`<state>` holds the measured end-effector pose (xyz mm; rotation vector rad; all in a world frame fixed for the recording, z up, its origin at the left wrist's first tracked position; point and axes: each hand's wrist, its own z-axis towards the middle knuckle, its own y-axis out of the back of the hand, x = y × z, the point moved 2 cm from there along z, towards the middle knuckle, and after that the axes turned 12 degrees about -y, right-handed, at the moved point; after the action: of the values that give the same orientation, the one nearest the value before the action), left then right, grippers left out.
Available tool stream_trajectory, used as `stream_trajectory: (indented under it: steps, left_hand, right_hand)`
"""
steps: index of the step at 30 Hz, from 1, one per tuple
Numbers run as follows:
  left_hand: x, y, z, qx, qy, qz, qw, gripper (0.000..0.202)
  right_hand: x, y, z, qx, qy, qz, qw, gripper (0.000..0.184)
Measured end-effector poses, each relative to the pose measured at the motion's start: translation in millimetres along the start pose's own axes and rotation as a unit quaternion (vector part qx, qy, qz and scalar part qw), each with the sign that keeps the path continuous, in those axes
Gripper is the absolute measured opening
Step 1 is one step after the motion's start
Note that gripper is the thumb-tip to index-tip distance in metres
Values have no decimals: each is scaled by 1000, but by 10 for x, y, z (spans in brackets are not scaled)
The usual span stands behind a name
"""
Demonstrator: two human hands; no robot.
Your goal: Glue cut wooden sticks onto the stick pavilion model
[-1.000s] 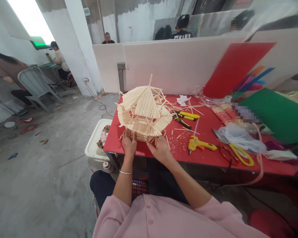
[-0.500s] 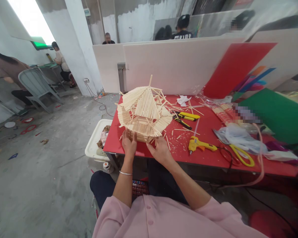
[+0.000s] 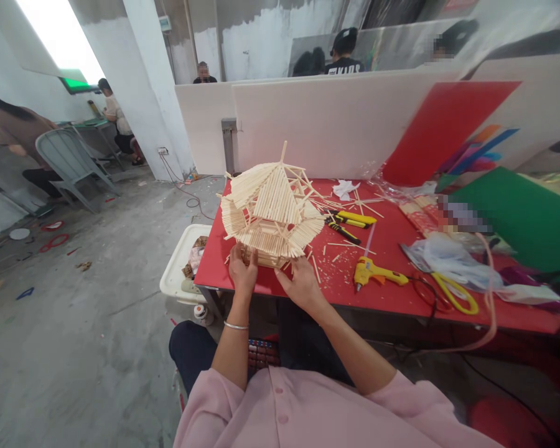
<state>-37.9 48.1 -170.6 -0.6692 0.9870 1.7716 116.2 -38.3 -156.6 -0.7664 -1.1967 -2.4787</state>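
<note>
A model pavilion (image 3: 275,205) built of thin wooden sticks stands on the red tabletop (image 3: 270,287), its tiered roof rising to a pointed stick. Some roof panels on its right side show bare framing. My left hand (image 3: 243,270) grips the lower front edge at the left, its fingertips hidden under the eave. On the front right, my right hand (image 3: 301,283) holds the base, thumb in front and the other fingers partly hidden behind the lower roof.
Right of the model lie pliers (image 3: 343,230), a yellow utility knife (image 3: 354,218), a yellow glue gun (image 3: 378,272), yellow-handled scissors (image 3: 455,292) and loose sticks (image 3: 364,202). A white bin (image 3: 172,274) stands left of the table. White boards (image 3: 345,124) rise behind it.
</note>
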Motion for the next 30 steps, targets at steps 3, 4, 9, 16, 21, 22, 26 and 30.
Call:
stream_trajectory:
  steps: [3,4,9,16,21,22,26,30]
  left_hand:
    - [-4,7,5,4,6,3,1000,52]
    - [-5,9,5,4,7,3,1000,52]
    - [14,13,-3,0,4,-14,1000,53]
    - [53,5,-31,-11,17,-70,997,56]
    - [21,6,-40,-7,31,-113,993,60]
    - [12,7,-42,-8,32,-125,992,60]
    - [-12,-5,-63,-21,14,-183,983,61]
    - [3,-39,-91,-14,3,-210,978,63]
  right_hand:
    - [0,5,2,-2,4,2,1000,42]
    - [1,6,4,-3,5,3,1000,41]
    - [5,8,14,-5,9,7,1000,35]
    - [-10,4,11,-6,8,6,1000,37]
    - [-39,22,14,0,-6,1,1000,35]
    - [-47,32,17,0,-8,1,1000,35]
    - [-94,90,33,-1,-20,0,1000,37]
    - [-139,143,41,-4,-34,-5,999,30]
